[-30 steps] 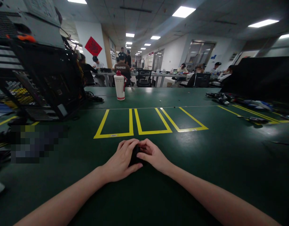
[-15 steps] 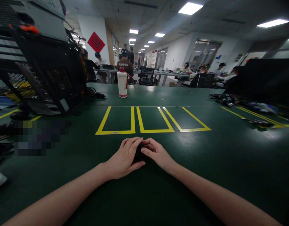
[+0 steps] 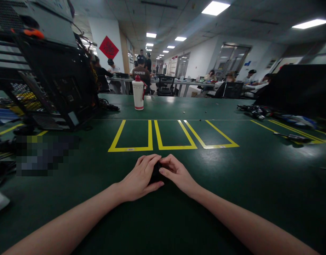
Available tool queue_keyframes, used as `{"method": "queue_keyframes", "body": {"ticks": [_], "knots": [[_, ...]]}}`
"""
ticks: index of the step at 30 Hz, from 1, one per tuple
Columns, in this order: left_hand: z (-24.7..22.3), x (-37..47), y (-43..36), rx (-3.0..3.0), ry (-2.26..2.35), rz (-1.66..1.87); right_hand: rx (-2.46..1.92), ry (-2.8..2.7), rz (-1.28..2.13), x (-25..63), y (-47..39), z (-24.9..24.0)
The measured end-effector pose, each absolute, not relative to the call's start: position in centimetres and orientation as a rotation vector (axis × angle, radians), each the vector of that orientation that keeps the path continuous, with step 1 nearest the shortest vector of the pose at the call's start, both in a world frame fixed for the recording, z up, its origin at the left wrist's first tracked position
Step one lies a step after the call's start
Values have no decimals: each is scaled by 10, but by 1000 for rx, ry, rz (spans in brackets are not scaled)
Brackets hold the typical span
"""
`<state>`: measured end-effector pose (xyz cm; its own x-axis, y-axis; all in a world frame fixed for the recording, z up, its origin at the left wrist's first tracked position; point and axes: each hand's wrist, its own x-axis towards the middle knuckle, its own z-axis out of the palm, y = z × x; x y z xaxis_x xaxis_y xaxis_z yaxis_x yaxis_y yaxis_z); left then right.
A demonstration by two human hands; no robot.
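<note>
A small black object (image 3: 155,173) rests on the dark green table (image 3: 163,226), mostly covered by my hands, so its kind cannot be made out. My left hand (image 3: 141,177) lies over its left side, the fingers across its top and the thumb along the near side. From the right, my right hand (image 3: 177,175) pinches at its edge with curled fingers and thumb. Both hands meet just in front of the yellow tape outlines (image 3: 173,147).
Behind the tape stands a white bottle with a red lid (image 3: 138,94). An open computer case (image 3: 59,78) is at left, near cables (image 3: 108,105). Dark tools (image 3: 292,137) lie at right beside a black bulky shape (image 3: 306,88). People sit at far desks.
The view has shifted very slightly. Both hands keep almost the same place and grip on the black object.
</note>
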<state>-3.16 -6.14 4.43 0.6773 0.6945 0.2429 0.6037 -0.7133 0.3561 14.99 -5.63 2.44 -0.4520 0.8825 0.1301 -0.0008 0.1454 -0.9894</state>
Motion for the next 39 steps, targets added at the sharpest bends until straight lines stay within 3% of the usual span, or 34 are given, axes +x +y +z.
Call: {"method": "queue_keyframes", "body": {"ticks": [39], "knots": [[33,-31,-57,2675,1041,638,-939,-1653,1328,146,-61,29]]}}
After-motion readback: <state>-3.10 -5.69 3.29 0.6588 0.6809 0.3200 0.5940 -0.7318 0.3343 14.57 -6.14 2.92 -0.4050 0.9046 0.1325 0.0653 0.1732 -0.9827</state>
